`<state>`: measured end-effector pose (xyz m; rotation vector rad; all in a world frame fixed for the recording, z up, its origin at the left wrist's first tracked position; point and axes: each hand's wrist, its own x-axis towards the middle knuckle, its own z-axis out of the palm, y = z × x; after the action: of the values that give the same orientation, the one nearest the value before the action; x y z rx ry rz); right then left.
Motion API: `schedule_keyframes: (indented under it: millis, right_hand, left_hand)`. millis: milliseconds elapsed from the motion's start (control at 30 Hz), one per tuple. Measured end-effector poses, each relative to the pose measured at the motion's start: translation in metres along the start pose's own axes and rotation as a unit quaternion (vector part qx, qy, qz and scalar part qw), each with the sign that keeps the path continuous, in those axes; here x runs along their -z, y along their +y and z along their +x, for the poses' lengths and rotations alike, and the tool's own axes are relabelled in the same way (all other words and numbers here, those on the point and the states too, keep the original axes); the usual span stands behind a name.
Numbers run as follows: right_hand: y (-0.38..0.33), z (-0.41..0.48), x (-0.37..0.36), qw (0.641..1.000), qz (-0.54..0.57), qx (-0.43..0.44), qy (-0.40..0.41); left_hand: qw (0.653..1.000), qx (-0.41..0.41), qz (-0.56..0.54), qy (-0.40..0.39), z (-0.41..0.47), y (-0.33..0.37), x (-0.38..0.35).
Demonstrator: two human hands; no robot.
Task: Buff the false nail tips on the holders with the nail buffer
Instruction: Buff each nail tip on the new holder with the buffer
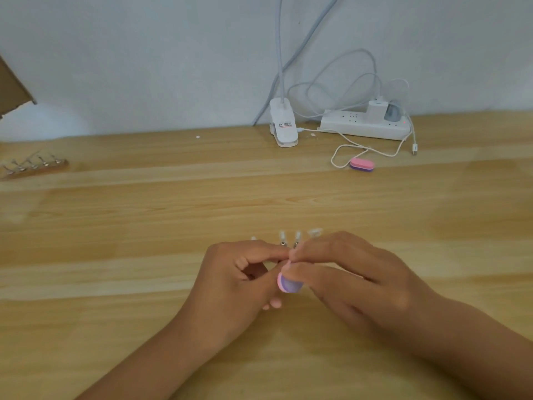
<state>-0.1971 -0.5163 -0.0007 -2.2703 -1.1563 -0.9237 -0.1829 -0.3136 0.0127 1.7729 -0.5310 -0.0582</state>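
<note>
Right hand (340, 272): its thumb and fingers are curled round the nail buffer (288, 283), a pink and purple block whose rounded end shows at the fingertips.

Left hand (239, 272): it lies just left of the buffer, with the forefinger reaching across to meet the right fingertips directly above it. The fingers are curled as for a pinch. What they pinch is hidden at the contact point, and I cannot tell whether anything is in them.

Holders (283, 239): small clip stems stand just beyond the buffer and are partly covered by both hands. The false nail tips (315, 232) on them are pale and blurred.

Step in hand, in my judgement: a tip is being worked, or presented to the buffer, at the point where the fingers meet. I cannot judge how far the set is done.

Next move, as I see it: short, light strokes with the tip steadied. After that, one of the tips beyond the buffer should be brought to it.

Further out on the table (144, 226): a second buffer (362, 164) lies well beyond the held buffer and to its right, inside a loop of cable (336, 157). A power strip (346, 125) sits farther back still. A rack of holders (34, 166) sits far to the left.
</note>
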Motion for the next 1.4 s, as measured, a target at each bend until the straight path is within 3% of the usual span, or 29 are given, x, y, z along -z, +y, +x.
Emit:
schedule_keyframes:
  millis: [200,333,500,633,833,1000,1233,1333,1400]
  right_hand:
    - [0.019,-0.001,0.013,0.999,-0.033,-0.032,0.014]
    - [0.006,-0.001,0.001,0.999,-0.002,0.022,0.029]
    - [0.018,-0.001,0.010,0.999,-0.024,-0.020,0.013]
    - [0.006,-0.002,0.000,0.999,0.014,0.020,0.033]
    - [0.025,-0.005,0.010,0.998,-0.027,-0.034,0.039]
    - [0.013,-0.004,0.002,1.000,0.006,0.003,0.028]
    - [0.012,-0.002,0.005,0.999,0.004,-0.014,0.053]
    - [0.011,-0.002,0.003,0.999,-0.027,0.021,0.032]
    - [0.021,-0.002,0.008,0.999,-0.045,-0.006,0.026]
  left_hand:
    - [0.996,0.046,-0.077,0.007,0.004,0.001,-0.001]
    - [0.992,0.060,-0.106,0.003,0.004,0.000,0.000]
    - [0.990,0.071,-0.119,-0.002,0.007,0.001,-0.001]
    - [0.986,0.087,-0.144,0.000,0.005,-0.001,0.000]
    - [0.983,0.088,-0.155,-0.032,0.008,0.001,0.001]
    - [0.982,0.088,-0.164,-0.032,0.006,-0.001,0.002]
    - [0.980,0.089,-0.174,-0.048,0.006,0.000,0.002]
    - [0.980,0.094,-0.171,-0.044,0.006,-0.001,0.002]
    - [0.981,0.095,-0.165,-0.042,0.007,-0.001,0.003]
